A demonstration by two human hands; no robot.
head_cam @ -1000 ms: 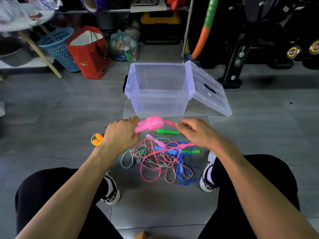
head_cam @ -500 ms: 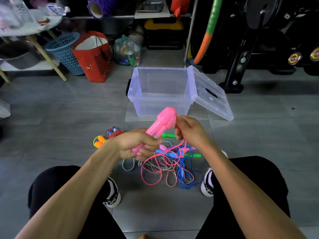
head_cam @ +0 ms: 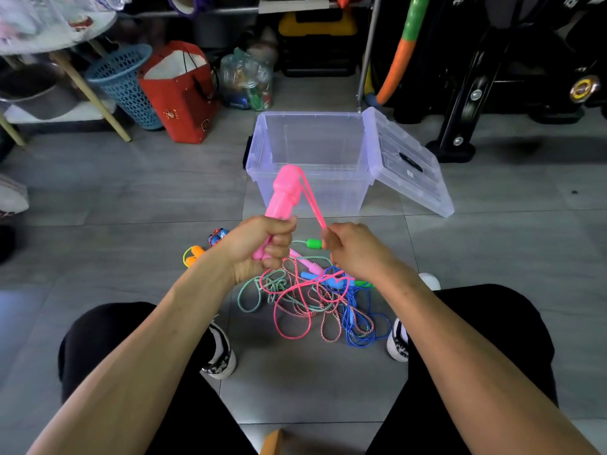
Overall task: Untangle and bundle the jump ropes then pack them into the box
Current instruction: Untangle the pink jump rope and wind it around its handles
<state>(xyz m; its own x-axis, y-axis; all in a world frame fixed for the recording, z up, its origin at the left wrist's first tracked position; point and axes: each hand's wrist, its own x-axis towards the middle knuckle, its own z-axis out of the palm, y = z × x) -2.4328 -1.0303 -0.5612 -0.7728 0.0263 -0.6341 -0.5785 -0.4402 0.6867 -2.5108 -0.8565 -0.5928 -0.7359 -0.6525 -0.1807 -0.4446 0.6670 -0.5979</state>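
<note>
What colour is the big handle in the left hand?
Pink: the big plastic jump-rope handle held by the left hand, head view.

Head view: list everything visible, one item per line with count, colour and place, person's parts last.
pink handle: one, raised before the box
pink cord: one, handle top to right hand
rope tangle: green, pink, blue, floor between shoes
box: one, clear, open, lid leaning right
red bag: one, far left
blue basket: one, beside bag
left hand: grips handle
right hand: pinches cord
</note>
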